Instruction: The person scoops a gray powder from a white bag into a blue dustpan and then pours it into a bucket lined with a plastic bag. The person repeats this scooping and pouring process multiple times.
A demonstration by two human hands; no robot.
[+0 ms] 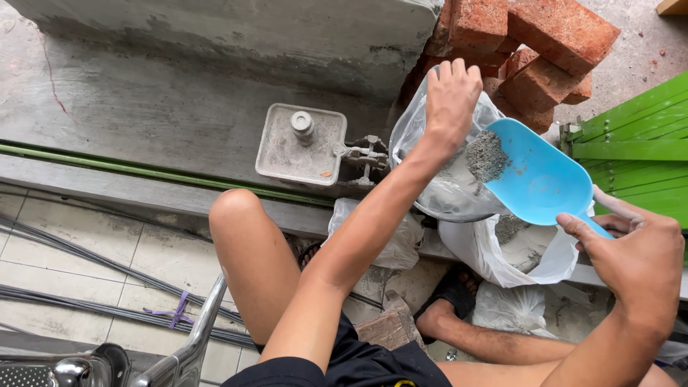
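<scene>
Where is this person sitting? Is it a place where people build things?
Probably a small building or repair spot outdoors. Red bricks are stacked by a rough concrete wall, and the right hand tips a blue scoop of grey powder, likely cement, into a clear plastic bag held by the left hand.

Tilted blue scoop (541, 175) holding grey powder; clear bag (437, 179) upright, open.

Left hand (450, 100) grips top of plastic bag (444, 179), bricks (534, 50) just behind it. Scoop (537, 179) in right hand (638, 251), right of bag, its tip in bag mouth, powder (487, 154) in scoop. Open sack (516, 251) below scoop. Metal plate (301, 147) left of bag.
</scene>
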